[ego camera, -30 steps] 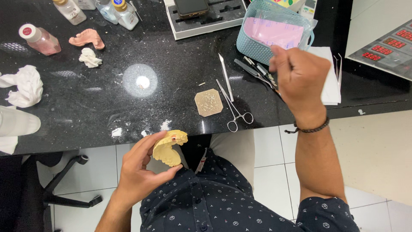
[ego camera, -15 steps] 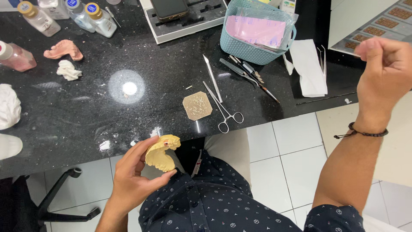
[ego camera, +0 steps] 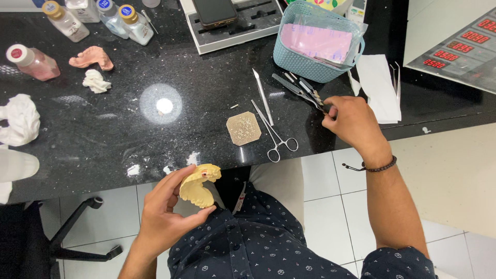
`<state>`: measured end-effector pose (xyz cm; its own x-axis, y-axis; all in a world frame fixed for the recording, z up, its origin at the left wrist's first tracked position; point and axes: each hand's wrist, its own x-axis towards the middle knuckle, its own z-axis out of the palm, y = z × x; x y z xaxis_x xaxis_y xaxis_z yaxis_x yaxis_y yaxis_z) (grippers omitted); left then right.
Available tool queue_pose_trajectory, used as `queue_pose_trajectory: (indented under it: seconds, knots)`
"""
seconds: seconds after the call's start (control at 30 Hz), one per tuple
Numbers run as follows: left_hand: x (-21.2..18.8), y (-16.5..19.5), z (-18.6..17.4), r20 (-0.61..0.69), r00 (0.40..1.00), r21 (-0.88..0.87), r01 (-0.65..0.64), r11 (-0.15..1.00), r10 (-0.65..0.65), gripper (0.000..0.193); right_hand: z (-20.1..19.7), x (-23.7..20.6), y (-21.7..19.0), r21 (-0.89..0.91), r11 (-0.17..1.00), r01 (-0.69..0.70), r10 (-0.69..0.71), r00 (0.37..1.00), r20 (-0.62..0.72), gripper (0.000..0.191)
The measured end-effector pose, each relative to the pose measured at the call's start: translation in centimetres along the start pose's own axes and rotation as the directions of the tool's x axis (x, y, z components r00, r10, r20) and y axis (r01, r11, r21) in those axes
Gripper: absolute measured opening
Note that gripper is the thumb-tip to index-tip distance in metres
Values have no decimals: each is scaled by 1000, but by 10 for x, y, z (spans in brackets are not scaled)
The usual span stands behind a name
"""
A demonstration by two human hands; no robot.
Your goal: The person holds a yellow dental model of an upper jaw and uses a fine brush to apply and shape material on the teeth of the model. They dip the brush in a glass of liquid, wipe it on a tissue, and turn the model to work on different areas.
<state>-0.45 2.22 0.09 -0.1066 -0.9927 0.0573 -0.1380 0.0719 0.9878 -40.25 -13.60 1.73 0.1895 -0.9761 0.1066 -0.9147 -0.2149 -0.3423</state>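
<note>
the left hand cradles a yellow plaster dental cast just off the tabletop edge, fingers curled around it. it looks stiff, brittle, fairly heavy; best gripped by its base. the right hand pinches thin metal instruments beside the blue basket.

Four bottles, two white wads, one basket — one scissors.
</note>
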Motion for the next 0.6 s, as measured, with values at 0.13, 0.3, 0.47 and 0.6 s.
queue_pose_trajectory:
  seconds: [0.13, 0.3, 0.47, 0.6]
  knots:
    - [-1, 0, -5, -24, 1000, -27, -13, 1000, 12, 81, -20, -10, -11, -171, 979, 110, -128, 987, -99, 39]
    - [0, -3, -8, -15, 1000, 6, -9, 1000, 9, 83, -50, -21, -25, -75, 997, 30, -38, 993, -111, 16]
    - [4, 0, -8, -2, 1000, -21, -27, 999, 27, 82, -60, -30, -39, 450, 892, -46, 118, 984, -134, 9]
    - [6, 4, -9, 3, 1000, -26, -5, 1000, 5, 82, -40, -46, -53, 706, 702, 93, 93, 971, -220, 11]
